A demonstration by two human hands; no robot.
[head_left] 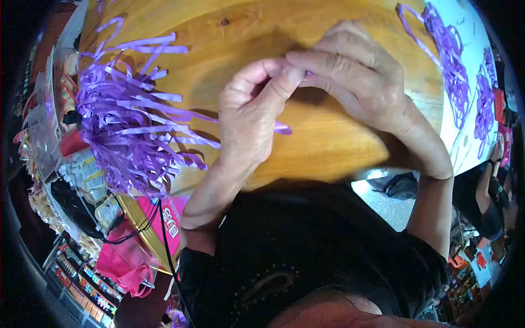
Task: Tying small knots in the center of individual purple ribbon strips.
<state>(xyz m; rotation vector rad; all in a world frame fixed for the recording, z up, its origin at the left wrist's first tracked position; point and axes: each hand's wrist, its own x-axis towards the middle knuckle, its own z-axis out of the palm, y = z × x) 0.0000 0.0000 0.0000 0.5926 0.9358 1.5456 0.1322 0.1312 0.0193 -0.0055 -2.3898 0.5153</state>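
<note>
My left hand point(252, 109) and my right hand point(361, 71) meet above the wooden table, thumbs and fingertips pinched together. A sliver of purple ribbon point(308, 72) shows between the fingertips; the rest of the held part is hidden by my fingers. Beneath my left hand runs a ribbon strand, and its loose end point(283, 128) pokes out on the right side of the palm. To the left lies a thick heap of purple ribbons point(131, 123), with several cut ends reaching toward my left hand.
More purple ribbon bundles point(451, 71) lie at the far right, on a white surface point(465, 145) beside the wooden table point(339, 158). A pink bag point(128, 273) and clear packages point(85, 175) crowd the lower left. Another person's arm point(484, 191) shows at the right edge.
</note>
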